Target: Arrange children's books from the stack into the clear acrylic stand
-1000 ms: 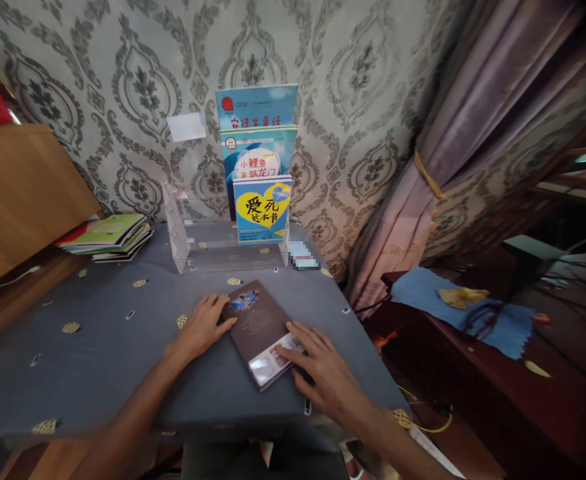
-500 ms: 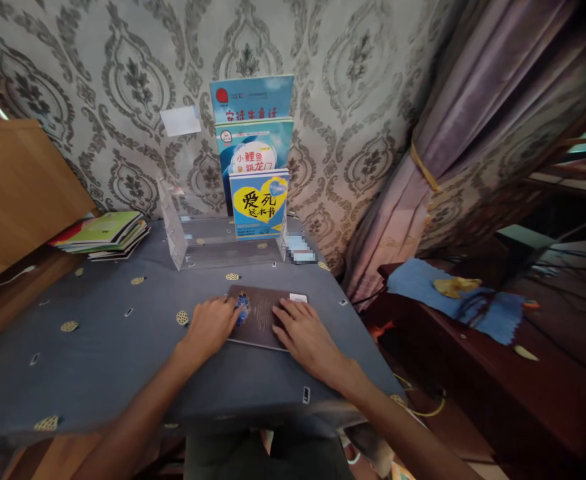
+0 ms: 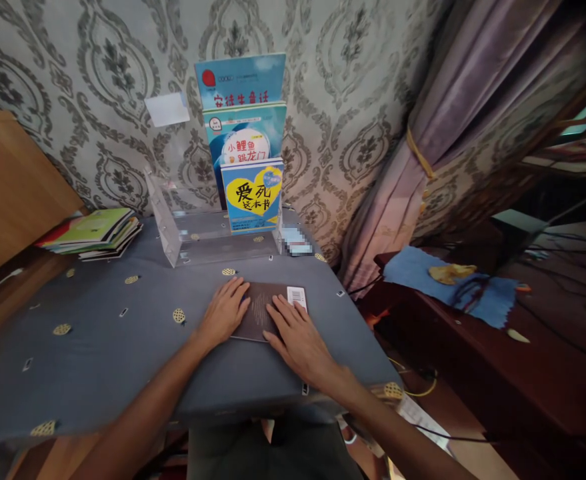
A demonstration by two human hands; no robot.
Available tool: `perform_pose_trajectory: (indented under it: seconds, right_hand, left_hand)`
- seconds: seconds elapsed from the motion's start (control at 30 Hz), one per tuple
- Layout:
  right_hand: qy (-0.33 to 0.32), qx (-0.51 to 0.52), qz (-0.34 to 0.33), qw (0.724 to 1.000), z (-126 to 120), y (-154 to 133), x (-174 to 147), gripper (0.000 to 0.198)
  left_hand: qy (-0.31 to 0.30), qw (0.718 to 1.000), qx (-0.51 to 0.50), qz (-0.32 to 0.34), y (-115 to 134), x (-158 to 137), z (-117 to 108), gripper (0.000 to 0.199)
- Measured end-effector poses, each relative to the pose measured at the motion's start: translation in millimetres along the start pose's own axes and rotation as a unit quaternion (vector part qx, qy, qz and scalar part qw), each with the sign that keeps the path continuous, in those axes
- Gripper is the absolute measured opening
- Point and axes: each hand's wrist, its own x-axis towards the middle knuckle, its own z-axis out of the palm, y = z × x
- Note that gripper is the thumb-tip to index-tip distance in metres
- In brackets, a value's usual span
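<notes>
A dark brown book lies flat on the cloth-covered table, its barcode label at the upper right corner. My left hand rests over the book's left edge with the fingers stretched out. On the right part of the cover lies my right hand, fingers spread, partly over the barcode. Behind the book stands a clear acrylic rack. Its right side holds upright books in tiers: a blue and yellow book in front, a teal book behind it, and a blue book at the back.
A stack of thin books lies at the table's back left beside a wooden panel. A blurred light-blue item sits right of the rack. To the right are a tied curtain and a dark red cabinet with a blue cloth.
My left hand has shifted onto the book's left side, covering the blue picture there. My right hand stays on the cover, and more of the barcode shows. The view has tilted slightly.
</notes>
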Motion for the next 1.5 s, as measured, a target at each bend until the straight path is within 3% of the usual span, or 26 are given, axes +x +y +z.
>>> perform_pose_trajectory:
  seconds: [0.2,0.4,0.63,0.83,1.13,1.27,1.5]
  right_hand:
    - [0.009,-0.002,-0.024,1.0,1.3,24.6,-26.9,0.054]
    - [0.001,0.029,-0.046,0.999,-1.5,37.6,-31.2,0.056]
    - [0.029,0.019,0.011,0.999,-9.1,50.3,-30.6,0.04]
    - [0.046,-0.011,0.098,0.994,-10.1,57.5,-22.7,0.039]
    - [0.065,0.058,0.094,0.992,7.3,63.7,-6.9,0.045]
    - [0.05,0.077,0.11,0.99,11.4,61.5,-0.5,0.049]
    - [0.022,0.112,0.072,0.991,4.8,55.3,8.3,0.045]
  left_hand:
    - [-0.001,1.0,-0.01,-0.012,1.2,0.2,1.5,0.038]
    - [-0.018,1.0,0.0,-0.007,1.9,2.8,-3.1,0.037]
    - [-0.068,0.993,0.08,-0.054,12.5,4.9,-26.5,0.045]
    - [-0.129,0.984,0.092,-0.086,19.7,9.2,-40.9,0.041]
    - [-0.211,0.96,0.016,-0.183,22.4,22.3,-48.6,0.046]
    - [-0.217,0.954,0.005,-0.204,24.1,23.9,-47.1,0.045]
    - [-0.243,0.955,-0.006,-0.168,28.5,22.8,-50.2,0.047]
